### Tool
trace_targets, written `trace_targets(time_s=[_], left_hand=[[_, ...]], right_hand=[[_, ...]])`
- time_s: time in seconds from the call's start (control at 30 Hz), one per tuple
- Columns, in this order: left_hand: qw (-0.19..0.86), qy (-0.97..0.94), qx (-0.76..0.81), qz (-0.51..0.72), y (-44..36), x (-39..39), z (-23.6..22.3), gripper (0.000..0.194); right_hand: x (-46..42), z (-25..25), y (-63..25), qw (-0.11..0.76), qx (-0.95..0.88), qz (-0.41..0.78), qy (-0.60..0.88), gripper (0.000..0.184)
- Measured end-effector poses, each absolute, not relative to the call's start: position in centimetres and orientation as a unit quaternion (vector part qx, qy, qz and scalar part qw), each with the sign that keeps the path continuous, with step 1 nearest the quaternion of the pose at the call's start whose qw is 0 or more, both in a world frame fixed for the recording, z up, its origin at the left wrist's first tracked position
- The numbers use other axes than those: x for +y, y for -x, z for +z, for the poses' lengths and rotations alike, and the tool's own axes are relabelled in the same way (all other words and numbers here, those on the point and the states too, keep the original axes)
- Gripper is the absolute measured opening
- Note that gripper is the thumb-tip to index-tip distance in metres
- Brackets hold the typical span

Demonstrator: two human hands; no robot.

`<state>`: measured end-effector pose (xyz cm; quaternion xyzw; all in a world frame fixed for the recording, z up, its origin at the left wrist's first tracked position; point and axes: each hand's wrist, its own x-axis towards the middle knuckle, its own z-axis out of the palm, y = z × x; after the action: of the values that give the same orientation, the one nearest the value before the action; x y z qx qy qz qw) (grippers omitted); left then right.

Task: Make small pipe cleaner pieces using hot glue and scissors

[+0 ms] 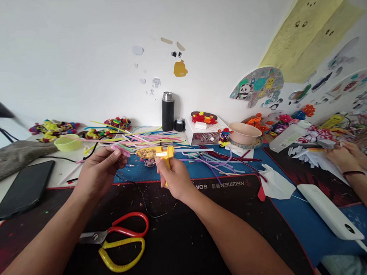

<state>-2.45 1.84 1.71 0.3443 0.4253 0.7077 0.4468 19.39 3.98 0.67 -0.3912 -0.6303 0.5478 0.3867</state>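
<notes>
My left hand (104,166) is closed on a small pink fuzzy piece (120,150), likely pipe cleaner, with a bit of green at its far side. In my right hand (174,178) is a yellow hot glue gun (150,153), held by its grip, its nozzle pointing left at the pink piece. Whether the nozzle touches the piece I cannot tell. Below my hands, scissors (123,240) with one red and one yellow handle lie on the black mat (181,242), blades partly behind my left forearm. Behind the glue gun, many coloured pipe cleaners (141,138) lie in a loose bundle.
A phone (24,187) lies at left. Along the wall stand a black thermos (168,114), a white box (203,137) and a beige bowl (245,133). A white power bank (329,210) rests at right, near another person's hands (342,158) among paper strips.
</notes>
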Motion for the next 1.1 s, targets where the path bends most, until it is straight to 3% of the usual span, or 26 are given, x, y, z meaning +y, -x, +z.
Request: trace_targets(time_s=[0.37,0.57,0.9,1.1], left_hand=[[0.401,-0.295,0.409,0.765,4.2,2.4,2.1,0.048],[0.404,-0.296,0.406,0.764,4.6,2.5,2.1,0.047],[0.44,-0.313,0.408,0.736,4.2,2.6,1.1,0.047],[0.448,-0.331,0.41,0.723,4.2,3.1,0.1,0.044]], right_hand=[[4.3,0.1,-19.0,0.375,-0.638,0.548,0.389,0.051],[3.4,-0.4,-18.7,0.372,-0.525,0.671,0.37,0.047],[0.2,-0.5,-22.0,0.336,-0.442,0.708,0.436,0.061],[0.0,-1.0,-23.8,0.294,-0.432,0.732,0.438,0.058]])
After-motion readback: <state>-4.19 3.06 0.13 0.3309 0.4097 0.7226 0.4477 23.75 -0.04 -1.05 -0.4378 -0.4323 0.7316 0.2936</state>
